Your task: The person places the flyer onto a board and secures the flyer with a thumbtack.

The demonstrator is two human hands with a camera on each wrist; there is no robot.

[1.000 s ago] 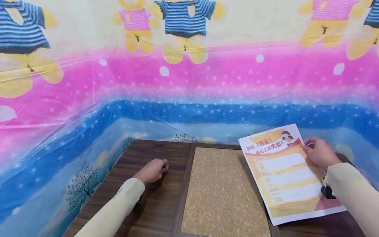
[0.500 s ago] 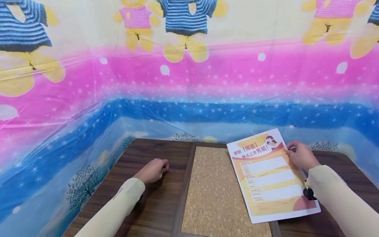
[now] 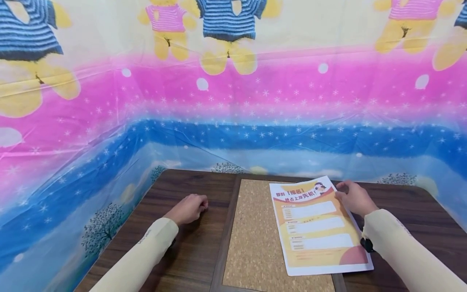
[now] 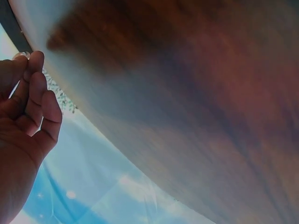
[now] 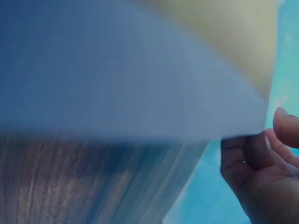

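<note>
head view tells most of it: the flyer (image 3: pixel 316 221) sits right of center, partly over the right side of the cork panel (image 3: pixel 251 235) and partly past it over the dark wood of the desk (image 3: pixel 204 184). can't really tell if any of it touches the cork, looks like at least part is held up off the surface.

long axis runs roughly away from the person, far end leaning a bit left, so it's slightly skewed against the panel's own edges. printed side is up. imo that skew, plus the bit hanging over past the panel's right edge, is the relation that matters most, since the flyer and the panel don't line up.

right hand (image 3: pixel 357 198) is way nearer, it pinches the flyer's right edge close to the far corner, so the sheet lies to the left of that hand and back toward the person. left hand (image 3: pixel 187 209) is well apart on the other side of the panel, over the wood, fingers loosely curled and nothing visible in them. left wrist view agrees. the bare part of the cork lies between that hand and the flyer.
</note>
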